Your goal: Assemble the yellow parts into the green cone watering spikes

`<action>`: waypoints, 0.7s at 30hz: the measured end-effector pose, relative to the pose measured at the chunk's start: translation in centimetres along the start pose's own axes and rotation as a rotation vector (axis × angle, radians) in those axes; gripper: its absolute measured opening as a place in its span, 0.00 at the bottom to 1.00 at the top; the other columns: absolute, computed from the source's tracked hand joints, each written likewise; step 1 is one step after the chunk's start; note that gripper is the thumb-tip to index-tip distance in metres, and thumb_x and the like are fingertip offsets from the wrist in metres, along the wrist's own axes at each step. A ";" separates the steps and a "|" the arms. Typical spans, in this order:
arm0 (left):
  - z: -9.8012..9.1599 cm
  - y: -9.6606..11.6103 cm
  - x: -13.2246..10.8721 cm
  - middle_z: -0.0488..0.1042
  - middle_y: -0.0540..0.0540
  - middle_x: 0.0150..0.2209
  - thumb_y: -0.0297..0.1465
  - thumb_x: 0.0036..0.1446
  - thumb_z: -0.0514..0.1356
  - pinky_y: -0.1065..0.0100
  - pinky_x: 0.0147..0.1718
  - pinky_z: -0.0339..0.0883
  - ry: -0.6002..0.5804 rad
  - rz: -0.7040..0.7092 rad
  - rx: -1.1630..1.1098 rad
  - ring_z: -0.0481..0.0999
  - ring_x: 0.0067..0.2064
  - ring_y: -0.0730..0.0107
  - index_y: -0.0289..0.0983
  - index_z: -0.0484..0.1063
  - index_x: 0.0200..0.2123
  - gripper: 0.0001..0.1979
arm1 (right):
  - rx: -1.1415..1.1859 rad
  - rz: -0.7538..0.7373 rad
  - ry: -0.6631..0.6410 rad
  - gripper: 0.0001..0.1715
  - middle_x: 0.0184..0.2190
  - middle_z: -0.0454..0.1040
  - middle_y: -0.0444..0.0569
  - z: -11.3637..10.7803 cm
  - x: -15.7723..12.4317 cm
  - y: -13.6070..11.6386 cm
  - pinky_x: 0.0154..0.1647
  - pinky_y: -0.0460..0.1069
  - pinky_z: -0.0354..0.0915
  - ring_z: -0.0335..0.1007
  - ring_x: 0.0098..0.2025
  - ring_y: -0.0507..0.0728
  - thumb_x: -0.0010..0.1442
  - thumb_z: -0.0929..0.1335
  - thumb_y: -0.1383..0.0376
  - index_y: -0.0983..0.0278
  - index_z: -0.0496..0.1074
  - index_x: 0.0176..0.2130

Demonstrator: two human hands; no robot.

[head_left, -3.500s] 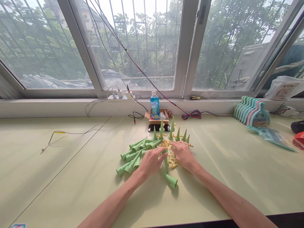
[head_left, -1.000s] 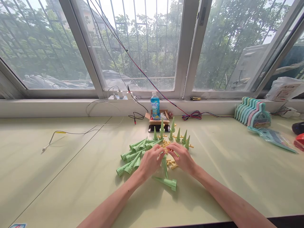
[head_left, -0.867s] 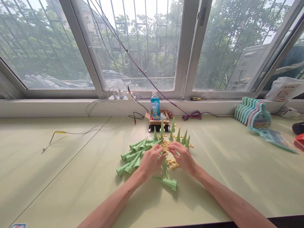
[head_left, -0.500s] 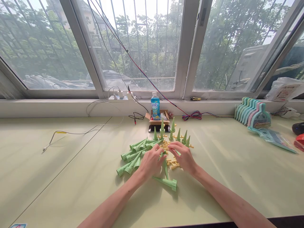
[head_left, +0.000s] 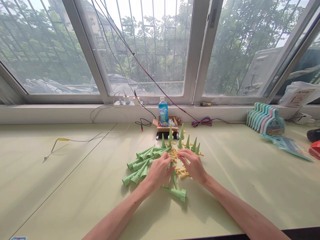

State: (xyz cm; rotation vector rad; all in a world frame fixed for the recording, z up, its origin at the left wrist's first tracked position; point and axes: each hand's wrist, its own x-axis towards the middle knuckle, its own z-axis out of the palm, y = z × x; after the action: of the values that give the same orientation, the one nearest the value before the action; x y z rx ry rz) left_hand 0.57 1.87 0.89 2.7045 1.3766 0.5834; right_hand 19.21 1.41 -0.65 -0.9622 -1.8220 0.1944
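Fingers closed, my left hand (head_left: 160,168) grips a green plastic watering spike (head_left: 174,178), its narrow tip pointing down toward the table. Close by on the right, my right hand (head_left: 192,163) pinches what looks like a small yellow valve piece, mostly covered by the fingertips. Between and beneath the hands lies a pile of yellow valve pieces (head_left: 183,174). Loose green spikes (head_left: 138,165) are heaped left of my left hand, and a single spike (head_left: 176,192) lies nearer to me. Beyond the hands, several spikes (head_left: 188,141) stand tip up, some with yellow pieces fitted through them.
A black phone (head_left: 160,135) lies behind the standing spikes, before a small cardboard box (head_left: 167,128) and a blue bottle (head_left: 163,113). Cables (head_left: 202,122) run along the window side. Pastel plastic dustpan-like items (head_left: 266,120) stand at the right, near a packaged one (head_left: 285,144).
Both hands stay in nearly the same place. The left hand and the spike in it shift only very slightly.
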 end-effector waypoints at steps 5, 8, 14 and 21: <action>0.2 0.0 0.0 0.70 0.45 0.42 0.32 0.66 0.54 0.69 0.25 0.61 0.011 -0.006 -0.027 0.72 0.26 0.70 0.37 0.72 0.37 0.08 | 0.005 0.009 0.007 0.10 0.37 0.75 0.50 0.0 -0.1 0.0 0.39 0.50 0.70 0.73 0.38 0.56 0.69 0.63 0.66 0.61 0.74 0.41; 0.2 0.0 0.1 0.70 0.45 0.43 0.33 0.67 0.52 0.69 0.24 0.61 0.039 -0.024 -0.082 0.69 0.25 0.72 0.37 0.69 0.38 0.08 | 0.006 0.029 0.006 0.10 0.35 0.74 0.49 -0.1 -0.2 0.1 0.37 0.50 0.68 0.71 0.36 0.55 0.69 0.62 0.66 0.61 0.73 0.41; 0.1 0.0 0.2 0.72 0.47 0.39 0.31 0.67 0.49 0.67 0.30 0.64 0.134 -0.019 -0.197 0.72 0.30 0.67 0.38 0.65 0.39 0.06 | 0.001 0.062 0.015 0.12 0.32 0.70 0.47 -0.4 -0.2 -0.1 0.35 0.48 0.64 0.67 0.33 0.54 0.70 0.60 0.66 0.62 0.70 0.37; 0.4 -0.5 0.3 0.74 0.48 0.39 0.30 0.68 0.49 0.68 0.31 0.64 0.238 -0.075 -0.292 0.71 0.28 0.70 0.38 0.64 0.41 0.06 | -0.018 0.072 0.003 0.12 0.29 0.67 0.45 -0.4 -0.1 -0.1 0.32 0.47 0.61 0.62 0.30 0.53 0.70 0.60 0.68 0.62 0.68 0.35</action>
State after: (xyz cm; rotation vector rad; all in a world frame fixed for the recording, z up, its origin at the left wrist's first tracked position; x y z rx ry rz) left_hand 0.52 2.45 0.57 2.4032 1.3115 1.0375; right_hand 19.47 1.14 -0.51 -1.0403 -1.7902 0.2211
